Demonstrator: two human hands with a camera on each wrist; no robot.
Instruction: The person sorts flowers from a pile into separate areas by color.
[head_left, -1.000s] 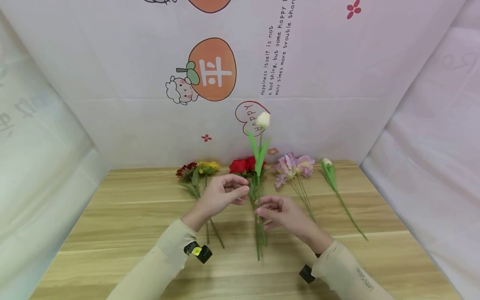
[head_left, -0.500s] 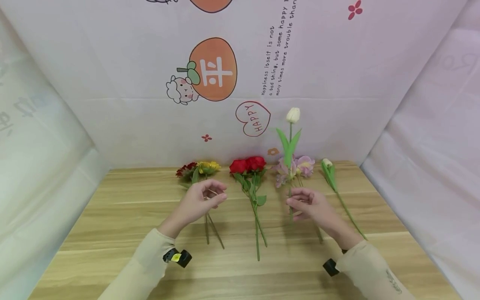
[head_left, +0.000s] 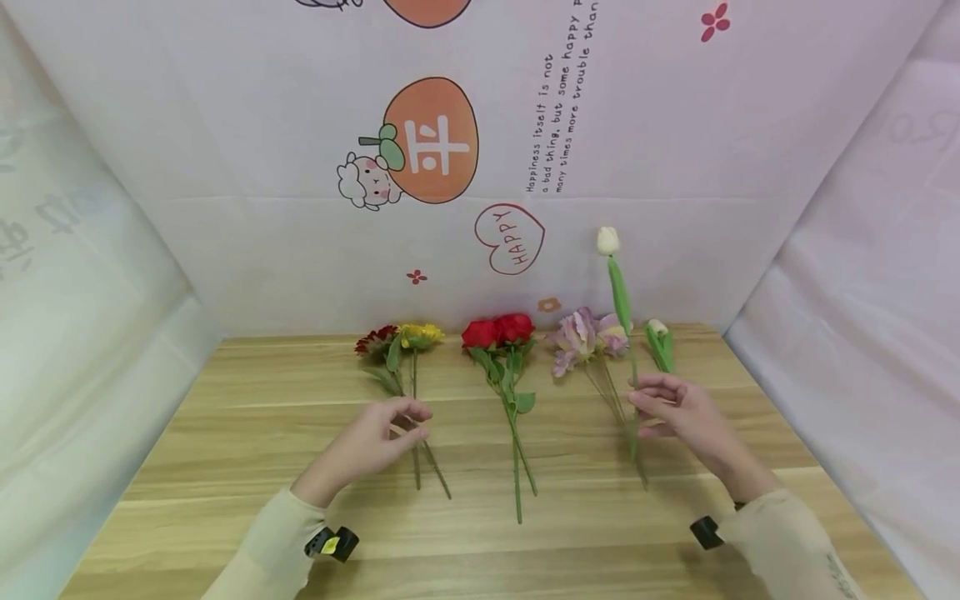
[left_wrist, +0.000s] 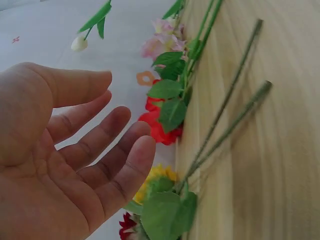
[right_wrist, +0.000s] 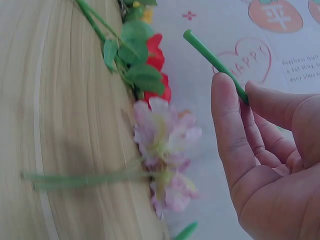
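My right hand [head_left: 690, 417] pinches the stem of a white tulip [head_left: 608, 241] between thumb and fingertips. The tulip stands nearly upright, bloom up, overlapping the lilac flowers [head_left: 576, 333] in the head view. The right wrist view shows the lower end of its green stem [right_wrist: 207, 55] poking out past the fingers. Another white tulip [head_left: 660, 343] lies at the far right, its lower stem hidden behind the right hand. My left hand [head_left: 367, 442] holds nothing, its fingers loosely bent, close to the stems of a yellow flower [head_left: 421, 336] and a dark red flower [head_left: 375, 340].
Two red roses [head_left: 480, 333] with crossed stems lie mid-table, between the hands. All the lying flowers have their blooms toward the back edge of the wooden table [head_left: 480, 567]. A printed white cloth [head_left: 637, 125] rises behind it, with white cloth at both sides.
The right hand has carried the tulip rightward, from over the roses past the lilac flowers. The left hand has drawn back to the left and toward the front.
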